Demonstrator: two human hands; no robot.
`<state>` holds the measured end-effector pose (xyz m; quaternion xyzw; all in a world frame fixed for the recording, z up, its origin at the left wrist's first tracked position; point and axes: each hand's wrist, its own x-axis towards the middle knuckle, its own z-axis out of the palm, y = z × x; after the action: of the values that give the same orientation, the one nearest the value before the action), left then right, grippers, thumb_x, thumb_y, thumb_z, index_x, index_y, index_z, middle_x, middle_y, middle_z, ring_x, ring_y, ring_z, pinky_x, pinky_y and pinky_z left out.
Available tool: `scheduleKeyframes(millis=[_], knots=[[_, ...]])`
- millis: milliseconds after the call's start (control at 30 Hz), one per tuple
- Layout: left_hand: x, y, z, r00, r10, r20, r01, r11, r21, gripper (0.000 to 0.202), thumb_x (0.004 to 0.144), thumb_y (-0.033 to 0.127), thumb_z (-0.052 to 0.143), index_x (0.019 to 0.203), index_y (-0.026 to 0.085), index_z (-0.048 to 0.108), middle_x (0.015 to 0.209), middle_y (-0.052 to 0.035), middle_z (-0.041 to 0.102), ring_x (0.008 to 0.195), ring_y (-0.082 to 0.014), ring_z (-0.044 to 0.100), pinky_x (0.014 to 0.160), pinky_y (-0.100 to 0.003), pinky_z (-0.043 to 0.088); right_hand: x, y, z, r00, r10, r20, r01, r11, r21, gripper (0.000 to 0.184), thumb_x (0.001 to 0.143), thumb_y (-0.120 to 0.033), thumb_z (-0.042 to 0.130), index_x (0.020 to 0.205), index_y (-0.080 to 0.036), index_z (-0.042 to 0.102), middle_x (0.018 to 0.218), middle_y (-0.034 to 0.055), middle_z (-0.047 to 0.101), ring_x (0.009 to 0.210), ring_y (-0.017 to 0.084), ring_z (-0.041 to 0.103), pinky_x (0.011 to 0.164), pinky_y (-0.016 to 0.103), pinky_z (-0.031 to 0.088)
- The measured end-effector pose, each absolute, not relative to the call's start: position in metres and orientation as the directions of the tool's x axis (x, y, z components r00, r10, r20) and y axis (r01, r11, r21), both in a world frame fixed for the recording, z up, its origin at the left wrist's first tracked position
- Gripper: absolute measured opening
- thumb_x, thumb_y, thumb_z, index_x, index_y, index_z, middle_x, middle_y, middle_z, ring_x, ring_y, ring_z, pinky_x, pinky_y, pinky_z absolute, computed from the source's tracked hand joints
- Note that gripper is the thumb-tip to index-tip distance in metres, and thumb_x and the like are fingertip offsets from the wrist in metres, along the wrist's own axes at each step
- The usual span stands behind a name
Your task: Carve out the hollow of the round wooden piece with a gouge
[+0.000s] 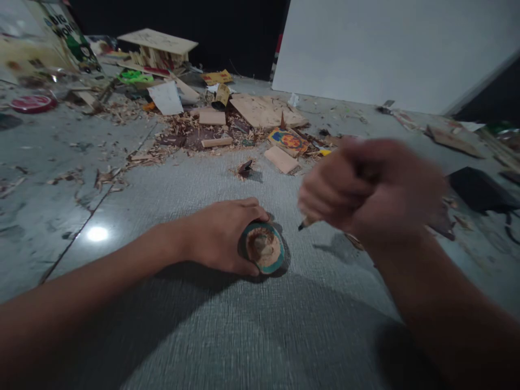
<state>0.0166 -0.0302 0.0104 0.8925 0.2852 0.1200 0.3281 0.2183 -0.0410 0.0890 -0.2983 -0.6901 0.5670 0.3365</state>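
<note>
A small round teal-rimmed cup (275,264) rests on the grey floor near the middle, with tan, crumbly-looking stuff inside. My left hand (221,235) wraps round its left side, thumb at the near edge and fingers at the far edge. To the right of the cup and above the floor, my right hand (365,187) is closed in a fist, blurred by motion. Out of its lower left side pokes a stick with a pale end and a dark tip (306,222), much like a pencil; its rest is hidden in the fist.
Ahead lie wood shavings (182,130), a thin wooden board (266,110), small wood blocks (281,159) and a colourful matchbox-like piece (288,141). A dark chip (245,168) sits closer. A red lid (33,103) is far left; a black object (481,188) lies right.
</note>
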Motion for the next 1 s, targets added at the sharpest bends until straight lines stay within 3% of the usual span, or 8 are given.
scheduleKeyframes(millis=[167,300,467,600,700,767,900,1000], knots=[[0.016,-0.025,0.018,0.810,0.585,0.038,0.458,-0.672,0.582,0.068,0.066,0.038,0.080,0.126,0.017,0.055,0.115,-0.0100,0.059,0.109,-0.0285,0.059,0.093,-0.040,0.050,0.240,-0.022,0.082,-0.390,0.905,0.168,0.243,0.277,-0.929,0.047,0.097,-0.044,0.047,0.056,-0.023,0.042,0.046,-0.0055,0.031,0.040,0.011,0.025,0.040,0.027,0.023],[0.010,-0.016,0.027,0.706,0.669,0.235,0.462,-0.685,0.564,0.068,0.070,0.031,0.077,0.130,0.017,0.051,0.126,-0.0132,0.053,0.126,-0.0306,0.050,0.104,-0.042,0.047,0.239,-0.012,0.066,-0.457,0.886,0.082,0.537,0.348,-0.769,0.022,0.083,-0.039,0.074,0.088,-0.018,0.070,0.075,0.0014,0.063,0.062,0.013,0.055,0.051,0.025,0.036],[0.001,-0.013,0.038,0.589,0.698,0.406,0.458,-0.703,0.545,0.069,0.077,0.028,0.073,0.138,0.017,0.044,0.141,-0.0165,0.046,0.139,-0.0316,0.040,0.112,-0.045,0.042,0.228,-0.012,0.057,-0.519,0.842,0.149,0.555,0.464,-0.690,0.016,0.088,-0.031,0.067,0.097,-0.018,0.071,0.089,0.0031,0.071,0.076,0.016,0.062,0.062,0.026,0.044],[-0.003,-0.009,0.040,0.512,0.782,0.354,0.347,-0.566,0.748,0.077,0.083,0.032,0.071,0.150,0.018,0.034,0.147,-0.0162,0.047,0.130,-0.0288,0.053,0.105,-0.042,0.049,0.220,-0.013,0.047,-0.391,0.871,0.298,0.560,0.482,-0.673,0.015,0.087,-0.026,0.066,0.099,-0.019,0.073,0.092,0.0038,0.074,0.072,0.016,0.062,0.056,0.026,0.042],[-0.002,-0.002,0.039,0.579,0.781,0.232,0.297,-0.467,0.833,0.049,0.093,0.037,0.061,0.138,0.019,0.053,0.128,-0.0116,0.066,0.106,-0.0240,0.068,0.088,-0.037,0.057,0.215,-0.012,0.036,-0.304,0.874,0.378,0.598,0.484,-0.639,0.024,0.088,-0.025,0.064,0.110,-0.020,0.074,0.105,0.0082,0.076,0.081,0.021,0.066,0.056,0.028,0.043],[-0.003,0.003,0.037,0.572,0.779,0.258,0.364,-0.523,0.770,0.036,0.097,0.034,0.053,0.129,0.021,0.062,0.121,-0.0088,0.072,0.105,-0.0241,0.069,0.090,-0.038,0.057,0.213,-0.011,0.030,-0.269,0.875,0.402,0.622,0.476,-0.621,0.031,0.089,-0.024,0.062,0.118,-0.020,0.072,0.111,0.0104,0.075,0.088,0.023,0.067,0.059,0.030,0.046],[-0.011,0.009,0.028,0.535,0.715,0.451,0.574,-0.699,0.427,0.048,0.095,0.013,0.041,0.141,0.020,0.055,0.146,-0.0085,0.058,0.139,-0.0249,0.049,0.116,-0.045,0.040,0.215,-0.008,0.025,-0.241,0.893,0.379,0.663,0.437,-0.608,0.043,0.088,-0.026,0.065,0.130,-0.018,0.066,0.108,0.0109,0.075,0.073,0.020,0.065,0.060,0.031,0.046],[-0.021,0.014,0.020,0.638,0.717,0.281,0.671,-0.697,0.252,0.062,0.084,0.000,0.039,0.141,0.018,0.054,0.156,-0.0082,0.046,0.150,-0.0254,0.032,0.123,-0.048,0.028,0.219,-0.006,0.027,-0.227,0.903,0.365,0.685,0.414,-0.599,0.042,0.087,-0.026,0.065,0.127,-0.016,0.068,0.108,0.0113,0.075,0.064,0.017,0.060,0.060,0.031,0.045]])
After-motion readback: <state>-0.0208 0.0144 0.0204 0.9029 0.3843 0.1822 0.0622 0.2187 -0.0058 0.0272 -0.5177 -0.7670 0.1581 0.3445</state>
